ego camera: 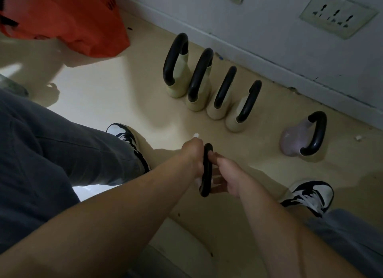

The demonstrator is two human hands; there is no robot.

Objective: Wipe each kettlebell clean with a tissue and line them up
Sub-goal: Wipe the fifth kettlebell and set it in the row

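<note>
A kettlebell with a black handle [206,177] is between my two hands, low over the floor; its body is hidden behind them. My left hand [191,155] is on the left side of the handle and holds a white tissue [195,135], of which only a small tip shows above the fingers. My right hand [227,174] grips the kettlebell from the right, with fingers curled at the handle. Several cream kettlebells [219,105] with black handles stand in a diagonal row near the wall. A purple kettlebell [292,139] stands apart at the right end of that row.
An orange bag [68,22] lies on the floor at the upper left. A grey wall with a socket plate [337,14] runs behind the row. My shoes [310,194] and trouser legs flank the hands on the beige floor [103,87].
</note>
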